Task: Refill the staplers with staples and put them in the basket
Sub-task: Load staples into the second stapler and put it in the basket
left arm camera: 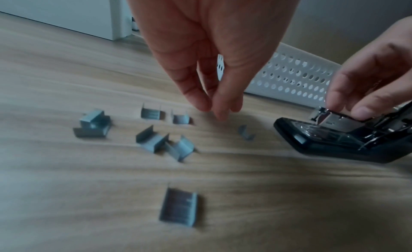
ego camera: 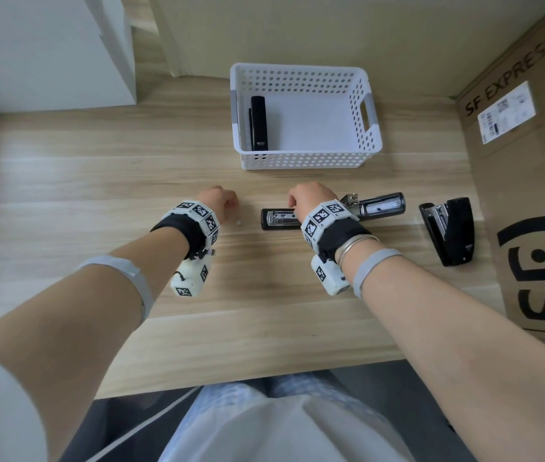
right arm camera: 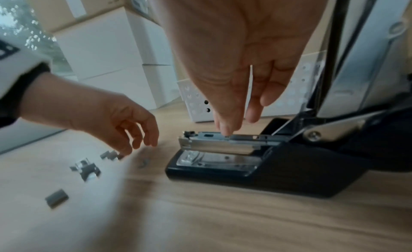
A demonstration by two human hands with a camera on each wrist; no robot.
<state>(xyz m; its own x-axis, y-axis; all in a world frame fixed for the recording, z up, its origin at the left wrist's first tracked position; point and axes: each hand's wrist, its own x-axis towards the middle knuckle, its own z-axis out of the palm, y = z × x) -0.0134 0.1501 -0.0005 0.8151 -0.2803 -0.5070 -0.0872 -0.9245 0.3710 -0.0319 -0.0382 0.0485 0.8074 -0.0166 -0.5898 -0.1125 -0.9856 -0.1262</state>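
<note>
A black stapler (ego camera: 281, 221) lies flung open on the wooden table, its lid (ego camera: 381, 205) folded back to the right. My right hand (ego camera: 297, 201) reaches down onto its metal magazine (right arm camera: 223, 143), with straight fingertips (right arm camera: 226, 130) touching the top of the rail. My left hand (ego camera: 219, 200) hovers left of the stapler. Its fingers (left arm camera: 219, 111) hang down over several loose staple strips (left arm camera: 153, 141) and hold nothing. A white perforated basket (ego camera: 304, 160) stands behind, with one black stapler (ego camera: 259, 123) lying inside at its left wall. Another black stapler (ego camera: 451, 228) rests at the right.
A large cardboard box (ego camera: 531, 161) stands along the right side of the table. A white cabinet (ego camera: 47, 51) stands at the back left. One small staple piece (left arm camera: 246, 132) lies between the strips and the open stapler (left arm camera: 330, 143).
</note>
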